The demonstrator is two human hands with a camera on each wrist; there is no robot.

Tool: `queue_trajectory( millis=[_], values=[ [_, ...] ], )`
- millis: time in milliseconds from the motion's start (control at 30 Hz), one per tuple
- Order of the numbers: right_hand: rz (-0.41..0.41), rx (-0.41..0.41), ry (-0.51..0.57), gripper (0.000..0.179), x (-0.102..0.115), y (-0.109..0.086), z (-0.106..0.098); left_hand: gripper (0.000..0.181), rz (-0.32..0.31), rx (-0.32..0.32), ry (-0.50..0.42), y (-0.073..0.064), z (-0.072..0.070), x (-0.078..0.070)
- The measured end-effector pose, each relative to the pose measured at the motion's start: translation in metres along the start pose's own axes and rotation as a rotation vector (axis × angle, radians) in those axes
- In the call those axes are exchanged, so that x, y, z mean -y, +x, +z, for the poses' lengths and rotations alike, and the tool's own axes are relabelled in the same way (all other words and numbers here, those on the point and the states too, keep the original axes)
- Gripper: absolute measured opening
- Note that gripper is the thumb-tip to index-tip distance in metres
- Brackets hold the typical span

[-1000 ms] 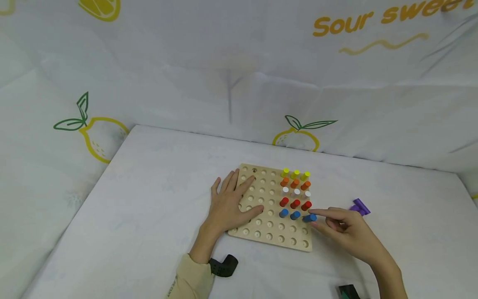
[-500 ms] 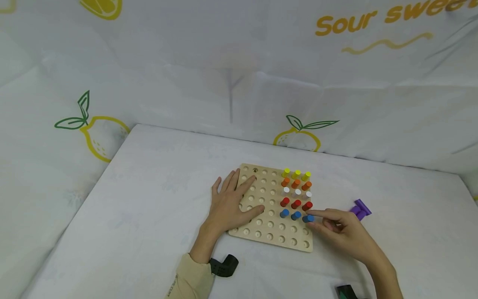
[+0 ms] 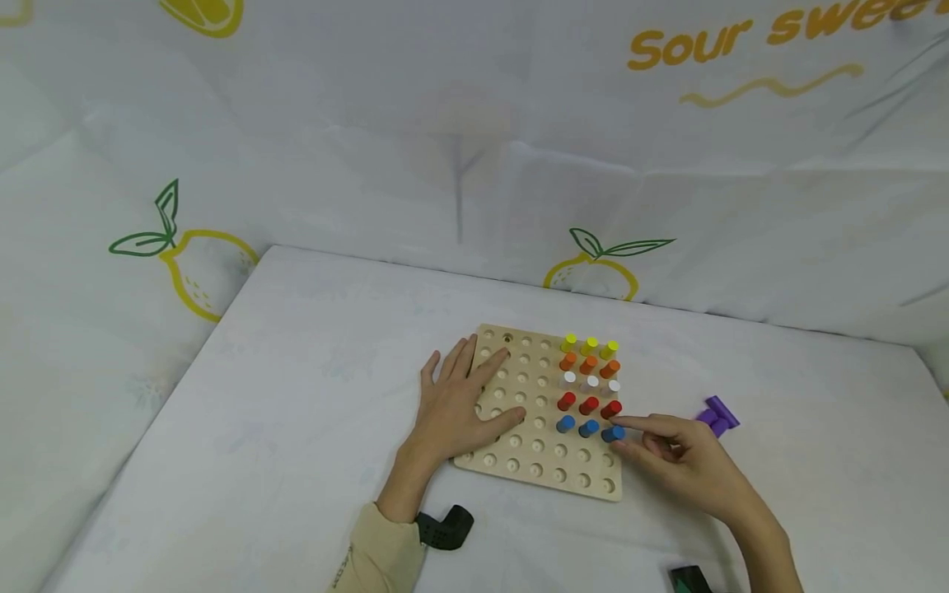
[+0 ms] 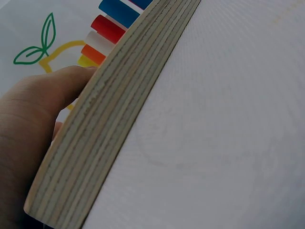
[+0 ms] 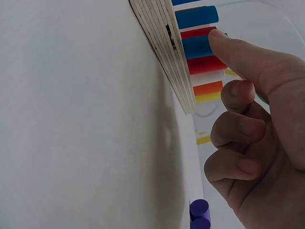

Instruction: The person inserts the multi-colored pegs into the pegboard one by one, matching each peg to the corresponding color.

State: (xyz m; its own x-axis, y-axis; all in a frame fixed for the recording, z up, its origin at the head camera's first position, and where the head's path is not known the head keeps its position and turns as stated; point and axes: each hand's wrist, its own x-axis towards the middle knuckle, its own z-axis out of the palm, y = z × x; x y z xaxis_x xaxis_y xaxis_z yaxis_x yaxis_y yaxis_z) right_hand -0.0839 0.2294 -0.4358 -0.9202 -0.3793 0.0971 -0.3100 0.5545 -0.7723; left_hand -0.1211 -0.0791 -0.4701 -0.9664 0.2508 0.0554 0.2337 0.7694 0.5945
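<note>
A light wooden pegboard [image 3: 547, 475] lies on the white-covered table. Its right side carries upright pegs in rows of yellow, orange, white, red and blue. At the right end of the blue row, my right hand [image 3: 685, 461] pinches a blue peg [image 3: 613, 433] between thumb and index finger; the peg stands upright in the board. In the right wrist view the thumb [image 5: 238, 52] lies against this peg while the other fingers curl inward. My left hand [image 3: 452, 416] rests spread on the board's left part, and the left wrist view shows it beside the layered board edge [image 4: 105, 129].
Several purple pegs [image 3: 717, 416] lie on the table to the right of the board, beyond my right hand. A black wrist device [image 3: 446, 528] sits by the left wrist, and a dark object [image 3: 689, 579] shows at the bottom edge. A lemon-printed cloth [image 3: 356, 165] hangs behind.
The blue peg at the row's right end went from leaning right to upright as my right hand shifted slightly left with it. My left hand stayed in place.
</note>
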Motion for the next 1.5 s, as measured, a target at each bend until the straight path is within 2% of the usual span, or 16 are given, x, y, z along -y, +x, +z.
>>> queue_trajectory(
  millis=[200, 400, 500, 667, 800, 900, 1133, 1500],
  values=[
    [-0.019, -0.055, -0.047, 0.028, -0.003, -0.005, -0.008, 0.083, -0.001, 0.000, 0.001, 0.001, 0.001, 0.001],
    [0.057, -0.191, -0.100, 0.024, -0.011, -0.011, -0.024, 0.083, -0.003, 0.001, 0.002, 0.000, 0.001, 0.001],
    [0.112, -0.271, -0.121, 0.021, -0.015, -0.014, -0.033, 0.084, -0.002, 0.001, 0.006, 0.000, 0.000, 0.002],
    [0.268, -0.436, -0.118, 0.024, -0.026, -0.019, -0.042, 0.083, 0.000, -0.004, 0.004, -0.001, 0.000, 0.001],
    [0.414, -0.586, -0.076, 0.021, -0.036, -0.020, -0.045, 0.083, -0.005, 0.001, 0.002, 0.000, 0.000, 0.001],
    [0.473, -0.649, -0.035, 0.019, -0.041, -0.020, -0.045, 0.083, -0.004, -0.001, 0.003, 0.000, 0.001, 0.001],
    [0.531, -0.663, -0.038, 0.026, -0.049, -0.020, -0.040, 0.083, 0.005, -0.010, 0.007, 0.000, 0.002, 0.001],
    [0.605, -0.622, -0.173, 0.033, -0.056, -0.017, -0.037, 0.084, 0.006, -0.016, 0.012, 0.000, 0.003, 0.002]
  ],
)
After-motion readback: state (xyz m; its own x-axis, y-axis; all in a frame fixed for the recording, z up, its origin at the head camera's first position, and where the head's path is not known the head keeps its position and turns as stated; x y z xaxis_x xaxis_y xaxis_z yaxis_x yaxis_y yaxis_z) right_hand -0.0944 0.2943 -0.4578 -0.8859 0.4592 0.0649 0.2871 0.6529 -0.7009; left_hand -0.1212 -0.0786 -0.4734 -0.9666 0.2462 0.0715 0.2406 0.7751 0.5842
